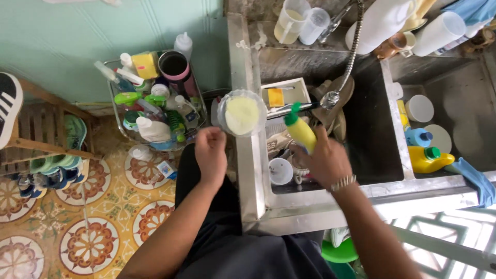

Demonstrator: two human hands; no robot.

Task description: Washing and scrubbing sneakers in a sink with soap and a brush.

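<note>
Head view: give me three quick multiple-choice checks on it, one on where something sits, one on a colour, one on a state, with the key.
1. Where is the clear cup?
A. On the floor tiles
B. Held by the left hand at the left rim of the sink
C. On the wooden shoe rack

2. What colour is the cap of the yellow bottle in the right hand?
A. Green
B. Red
C. Black

3. What state is the clear cup in?
A. Upside down
B. Lidded
C. Upright and open, with a pale yellowish fill

Key: 1 B, the left hand's fingers close at its near edge beside the steel rim; 2 A, the cap above the yellow body is green; 3 C, the camera looks straight into its open mouth.
</note>
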